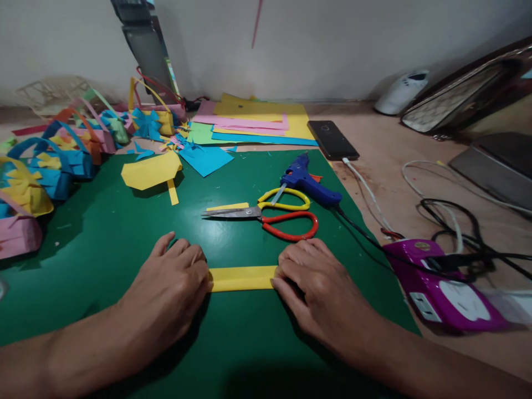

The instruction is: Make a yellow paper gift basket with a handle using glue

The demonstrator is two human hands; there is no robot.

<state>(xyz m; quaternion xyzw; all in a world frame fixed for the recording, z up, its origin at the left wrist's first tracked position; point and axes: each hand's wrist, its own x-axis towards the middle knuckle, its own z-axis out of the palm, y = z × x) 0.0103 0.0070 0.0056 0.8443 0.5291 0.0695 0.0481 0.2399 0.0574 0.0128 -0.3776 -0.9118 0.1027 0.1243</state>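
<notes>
A yellow paper strip (243, 279) lies level on the green mat (245, 343), with a lengthwise crease or fold showing. My left hand (177, 280) has its fingers curled and pressed on the strip's left end. At the other end, my right hand (311, 277) pinches the strip between thumb and fingers. Both ends are hidden under the hands. Just beyond lie scissors (253, 213) with one yellow and one red handle. A narrow yellow paper piece (233, 206) shows behind their blades.
A blue glue gun (310, 180) lies behind the scissors, its cord running to a purple power strip (444, 288). Cut yellow paper (152, 170), coloured sheets (253, 122) and a phone (332, 139) lie farther back. Several small paper baskets (50, 172) stand at left.
</notes>
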